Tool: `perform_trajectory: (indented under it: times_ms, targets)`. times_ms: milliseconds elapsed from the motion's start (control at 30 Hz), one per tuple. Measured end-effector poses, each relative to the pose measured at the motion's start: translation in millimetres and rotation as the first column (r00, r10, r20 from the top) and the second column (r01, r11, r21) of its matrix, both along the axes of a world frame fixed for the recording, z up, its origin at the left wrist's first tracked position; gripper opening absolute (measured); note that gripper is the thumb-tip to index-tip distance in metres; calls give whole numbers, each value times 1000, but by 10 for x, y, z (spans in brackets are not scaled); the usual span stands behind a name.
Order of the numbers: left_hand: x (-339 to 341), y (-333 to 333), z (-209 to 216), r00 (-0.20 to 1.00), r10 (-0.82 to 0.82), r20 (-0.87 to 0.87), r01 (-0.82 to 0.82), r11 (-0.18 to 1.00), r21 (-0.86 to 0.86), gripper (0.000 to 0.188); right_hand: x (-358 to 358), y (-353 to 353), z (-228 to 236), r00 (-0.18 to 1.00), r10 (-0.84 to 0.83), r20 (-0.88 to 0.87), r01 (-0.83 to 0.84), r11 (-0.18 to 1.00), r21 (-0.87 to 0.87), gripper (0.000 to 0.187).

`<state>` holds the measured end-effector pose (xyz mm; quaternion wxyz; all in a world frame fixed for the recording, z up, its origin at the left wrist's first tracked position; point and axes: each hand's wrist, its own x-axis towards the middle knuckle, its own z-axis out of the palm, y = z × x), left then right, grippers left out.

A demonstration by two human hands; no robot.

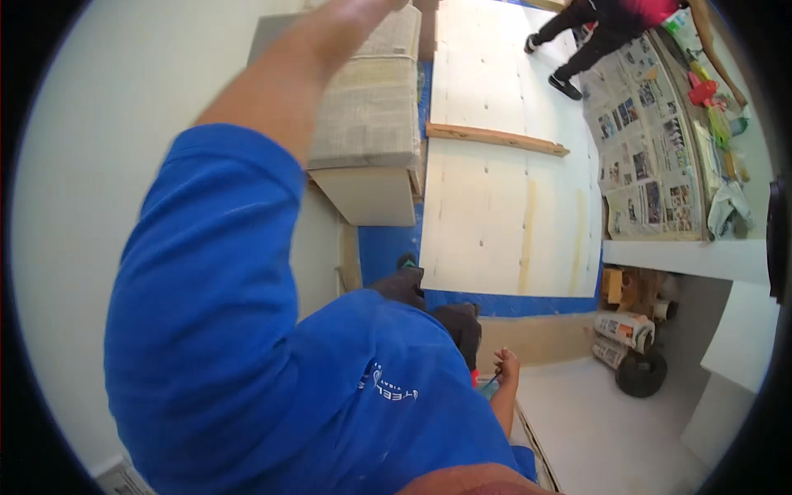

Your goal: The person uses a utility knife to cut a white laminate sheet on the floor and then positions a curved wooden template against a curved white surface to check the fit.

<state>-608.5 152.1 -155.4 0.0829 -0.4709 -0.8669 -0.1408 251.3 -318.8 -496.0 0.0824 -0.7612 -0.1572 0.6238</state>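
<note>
My left arm stretches up across the view in a blue sleeve, and my left hand (367,10) is cut off at the top edge, so its fingers do not show. It appears over the grey cloth-covered box-like piece (367,115). Low at my right side, my right hand (507,365) is closed with bent fingers around a thin, dark bluish thing (492,380). The kind of that thing is too small to make out. Large white panels (503,214) lie on the floor in front of me, with a wooden batten (495,139) across them.
A person (598,29) in dark trousers stands on the far panel. Newspaper sheets (648,165) cover a surface at the right, beside a ledge with bags and small items. Blue sheeting (384,239) edges the panels. Rolled newspapers (624,330) and a black round object (642,374) lie lower right.
</note>
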Motion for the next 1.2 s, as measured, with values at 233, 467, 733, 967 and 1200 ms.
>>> perform_trajectory:
  times_ms: [233, 467, 733, 967, 1200]
  targets:
    - [931, -553, -846, 996, 46, 80, -11, 918, -396, 32, 214, -752, 281, 989, -85, 124, 83, 996, 23, 28]
    - [627, -677, -1475, 965, 217, 148, -160, 932, -325, 33, 36, -686, 772, 986, -62, 152, 47, 993, 104, 27]
    - [445, -788, -1880, 986, 48, 158, 37, 869, -493, 36, -46, -1046, 930, 966, 67, 251, -57, 997, -48, 29]
    - [481, -859, -2280, 951, -29, 308, 149, 916, -372, 36, -408, -686, 695, 934, 253, 252, -257, 966, -19, 29]
    - [791, -1005, -2642, 903, 28, 428, 103, 954, -281, 40, -723, 249, 505, 902, 370, 221, -381, 924, 10, 27]
